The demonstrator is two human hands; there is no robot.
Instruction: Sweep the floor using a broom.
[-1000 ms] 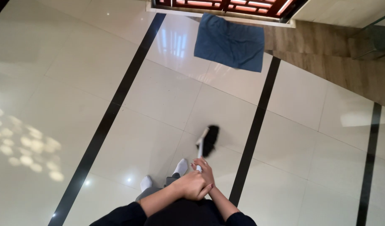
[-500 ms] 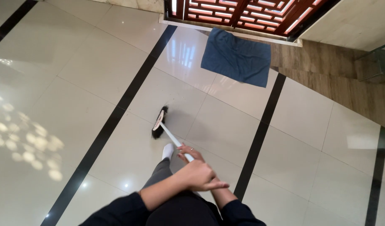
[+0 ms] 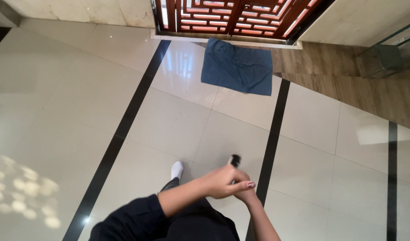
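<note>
In the head view, the left hand (image 3: 220, 182) sits low at about 6 o'clock, fingers curled closed around the handle of a broom, with a pink-painted thumbnail pointing toward 3 o'clock. The right hand (image 3: 246, 193) lies just under and behind it, mostly covered; it touches the left hand, and its fingers look wrapped on the same handle, though the grip itself is largely hidden. The broom (image 3: 234, 160) shows only as a short blurred dark tip rising just above the knuckles toward 12 o'clock, over the glossy cream tiled floor (image 3: 62, 116). A foot in a white sock (image 3: 176, 170) stands on the tile just at 10 o'clock of the hands. A black inlay stripe (image 3: 272, 143) runs past the hands on their 3 o'clock side. Well away at 12 o'clock, a blue mat (image 3: 237, 67) lies flat before a red lattice door (image 3: 231, 15), and a wooden floor strip (image 3: 347, 76) runs at 2 o'clock.
</note>
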